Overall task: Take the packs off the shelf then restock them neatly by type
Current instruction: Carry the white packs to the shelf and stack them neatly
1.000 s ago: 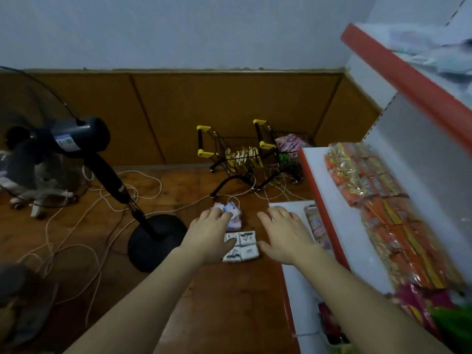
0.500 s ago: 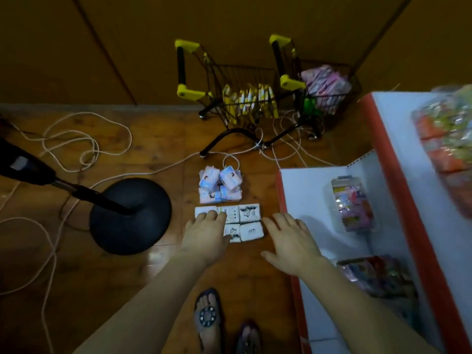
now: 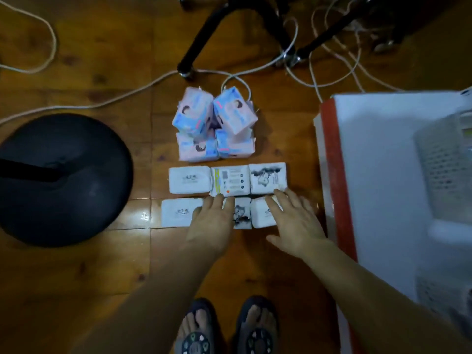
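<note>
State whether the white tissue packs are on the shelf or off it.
Off it. The white tissue packs lie flat in two rows on the wooden floor, left of the white shelf with red edge.

Bare floor lies open leftward; fan base and shelf flank the packs.

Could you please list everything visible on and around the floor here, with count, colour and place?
white packs: six, white, two rows of three on the floor
pink-and-blue packs: about four, piled beyond the white rows
fan base: one, black, left
cables: several, white, trailing across the floor
cart legs: black, top
shelf: white with red edge, right
basket: one, white, on the shelf
sandals: two, dark, bottom
left hand: flat on the near row
right hand: flat on the near row
</note>
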